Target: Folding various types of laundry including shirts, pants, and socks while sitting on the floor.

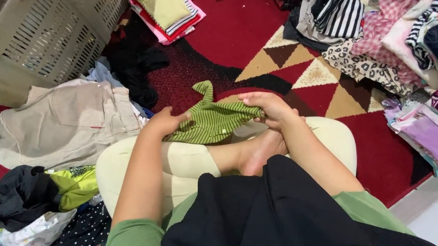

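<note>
A small green striped garment (212, 119) lies across my crossed legs, over cream trousers (178, 163). My left hand (165, 121) grips its left edge. My right hand (269, 105) pinches its right edge, fingers closed on the fabric. One narrow part of the garment sticks up toward the red patterned carpet (237, 23). My bare foot (257, 152) shows just below the garment.
A tipped beige laundry basket (36, 41) lies at the upper left, with beige trousers (63, 123) in front of it. Folded clothes (167, 0) sit at the top centre. A large heap of mixed clothes (433, 43) fills the right. Dark and coloured garments (34, 233) lie at the left.
</note>
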